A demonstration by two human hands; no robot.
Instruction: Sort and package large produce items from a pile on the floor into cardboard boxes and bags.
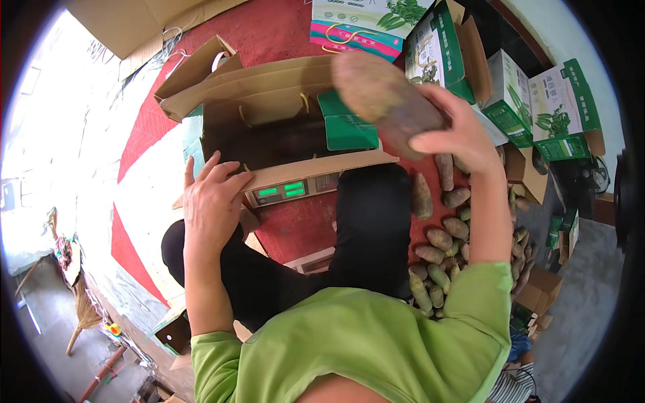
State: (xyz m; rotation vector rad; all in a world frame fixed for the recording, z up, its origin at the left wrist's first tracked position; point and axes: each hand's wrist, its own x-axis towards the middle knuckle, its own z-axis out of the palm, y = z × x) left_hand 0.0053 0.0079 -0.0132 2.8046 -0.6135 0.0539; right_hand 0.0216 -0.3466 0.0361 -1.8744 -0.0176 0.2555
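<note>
My right hand [468, 131] grips a big, soil-dusted radish [386, 94], purplish with a greenish-yellow patch. It is held up in the air, right of an open cardboard box [269, 87]. The box has yellow cord handles and a green flap [349, 121]; its dark inside is hard to make out. On the box's near left corner rests my left hand [211, 201], fingers spread over the near flap [322, 168]. Just under that flap shows a scale [289, 191] with lit green displays.
Many more radishes [440, 238] lie on the red floor covering [289, 232] to my right. Printed green-and-white boxes [504, 94] stand at the far right, beside other cartons [329, 37]. Another cardboard box [195, 70] sits behind the open one. A broom [84, 312] is at lower left.
</note>
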